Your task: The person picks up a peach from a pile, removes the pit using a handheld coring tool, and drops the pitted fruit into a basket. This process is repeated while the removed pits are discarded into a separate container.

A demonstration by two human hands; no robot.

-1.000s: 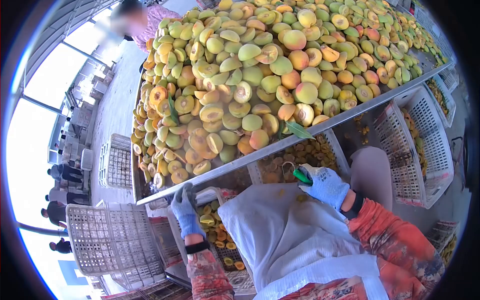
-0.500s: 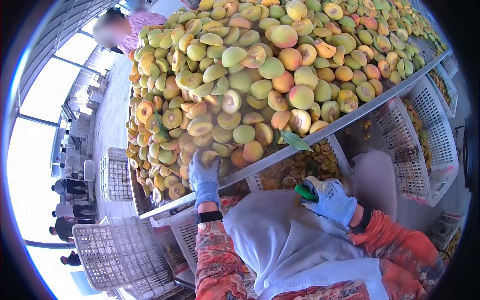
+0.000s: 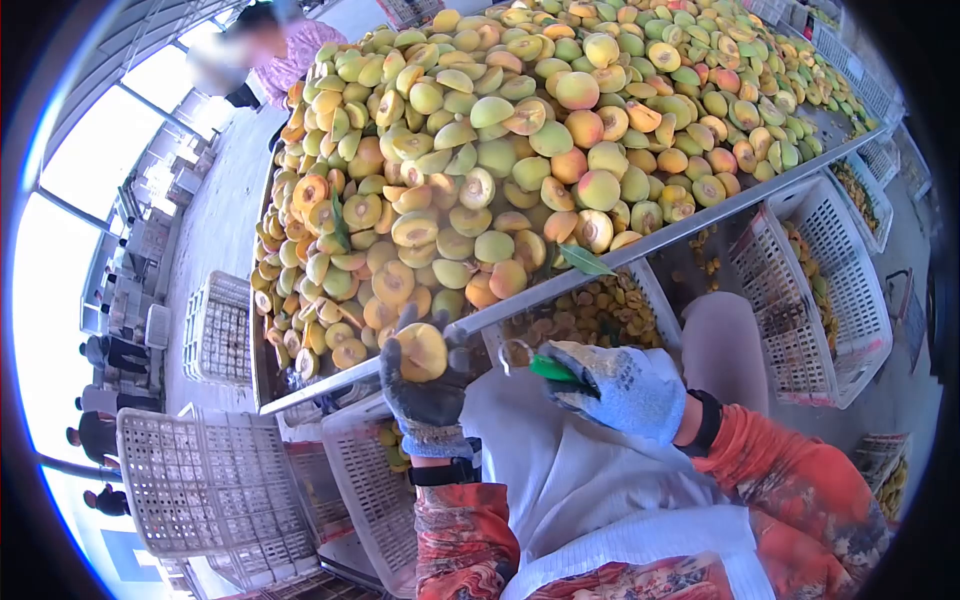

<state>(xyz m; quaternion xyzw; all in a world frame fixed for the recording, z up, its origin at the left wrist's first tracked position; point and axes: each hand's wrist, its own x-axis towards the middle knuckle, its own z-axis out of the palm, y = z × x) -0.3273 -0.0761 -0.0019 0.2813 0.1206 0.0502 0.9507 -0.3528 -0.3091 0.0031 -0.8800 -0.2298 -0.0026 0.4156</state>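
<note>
A cut fruit half (image 3: 421, 352), its orange flesh and hollow showing, is held in my gloved left hand (image 3: 428, 385) at the table's near edge. My right hand (image 3: 625, 390), in a blue and grey glove, is wrapped round the green handle of a curved metal tool (image 3: 553, 369). The tool's hooked tip points left, a short way from the fruit half. Beyond both hands, a large heap of halved and whole green-orange fruit (image 3: 495, 247) covers the metal-edged table (image 3: 690, 222).
Below the table edge a crate (image 3: 655, 305) holds cut fruit pieces. White crates (image 3: 385, 490) stand by my left arm, with more (image 3: 215, 480) further left and others (image 3: 835, 290) at the right. A person (image 3: 290, 50) stands at the far left corner; more people are at far left.
My left hand reached into the heap, then came back over the table edge with a fruit half. My right hand has moved left with the tool, closer to my left hand.
</note>
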